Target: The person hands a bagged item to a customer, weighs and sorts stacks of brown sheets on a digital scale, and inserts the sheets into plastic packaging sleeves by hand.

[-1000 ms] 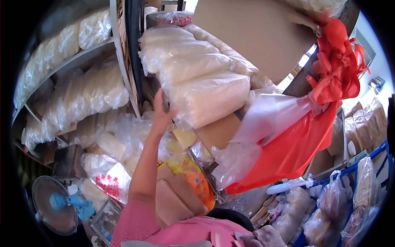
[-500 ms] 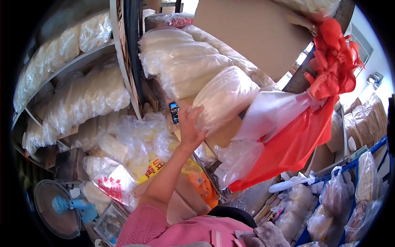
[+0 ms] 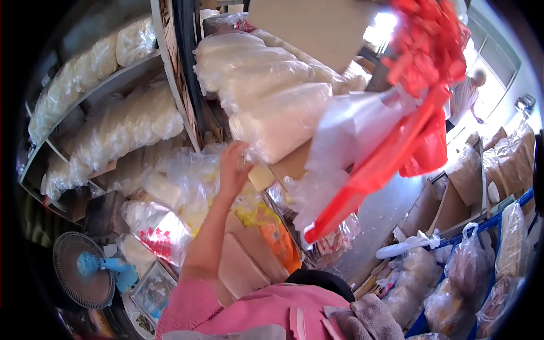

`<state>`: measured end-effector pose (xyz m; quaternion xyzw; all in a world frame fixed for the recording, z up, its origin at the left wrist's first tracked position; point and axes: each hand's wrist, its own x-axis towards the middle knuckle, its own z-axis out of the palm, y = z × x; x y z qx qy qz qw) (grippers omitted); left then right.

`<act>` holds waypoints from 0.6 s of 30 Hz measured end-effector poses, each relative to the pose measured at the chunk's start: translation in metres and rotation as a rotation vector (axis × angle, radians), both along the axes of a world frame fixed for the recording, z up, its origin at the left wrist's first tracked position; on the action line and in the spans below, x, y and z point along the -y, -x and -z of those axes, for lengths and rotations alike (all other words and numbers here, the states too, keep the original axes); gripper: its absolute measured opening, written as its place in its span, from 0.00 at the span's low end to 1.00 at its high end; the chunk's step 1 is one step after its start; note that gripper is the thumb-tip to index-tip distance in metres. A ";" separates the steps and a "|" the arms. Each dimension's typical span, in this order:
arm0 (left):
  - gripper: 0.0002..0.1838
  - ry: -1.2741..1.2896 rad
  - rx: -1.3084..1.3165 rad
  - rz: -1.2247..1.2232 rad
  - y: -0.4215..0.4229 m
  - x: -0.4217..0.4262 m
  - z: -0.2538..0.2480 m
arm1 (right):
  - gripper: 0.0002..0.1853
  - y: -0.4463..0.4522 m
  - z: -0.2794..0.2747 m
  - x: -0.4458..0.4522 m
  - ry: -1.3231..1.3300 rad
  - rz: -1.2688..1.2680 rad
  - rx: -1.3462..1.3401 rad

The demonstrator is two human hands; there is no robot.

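My left hand [image 3: 231, 173] is raised at the near end of a pile of clear bags with pale, long contents [image 3: 263, 73]. Its fingers are curved and apart, with nothing visible between them. Just to its right is the nearest bag [image 3: 289, 122]; whether the fingertips touch it I cannot tell. Crumpled clear plastic [image 3: 190, 170] lies to the left of the hand, and yellow-and-orange plastic [image 3: 277, 243] lies below it. My right hand is out of view.
Red plastic bags [image 3: 425, 51] and white plastic bags [image 3: 357, 124] hang at right. Shelves of bagged goods [image 3: 119, 130] stand left, above a fan [image 3: 85, 269]. Hanging bags [image 3: 467, 260] line the lower right. Another person [image 3: 464, 99] is in the background.
My left hand has come off the nearest bag, moving left and down with fingers apart. That bag lies flatter against the pile. The small dark device with a lit screen is no longer visible.
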<state>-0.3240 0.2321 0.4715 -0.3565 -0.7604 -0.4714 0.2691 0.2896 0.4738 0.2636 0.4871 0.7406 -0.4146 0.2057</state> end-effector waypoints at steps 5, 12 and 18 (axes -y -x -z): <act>0.12 -0.088 0.462 0.006 0.021 0.011 -0.004 | 0.14 -0.030 0.049 -0.023 0.021 -0.026 -0.155; 0.11 -0.402 0.178 -0.152 -0.088 0.071 -0.160 | 0.15 -0.102 0.063 -0.078 0.023 0.062 -0.220; 0.09 -0.866 0.363 -0.213 -0.237 -0.059 -0.230 | 0.16 -0.118 0.044 -0.163 -0.029 0.036 -0.288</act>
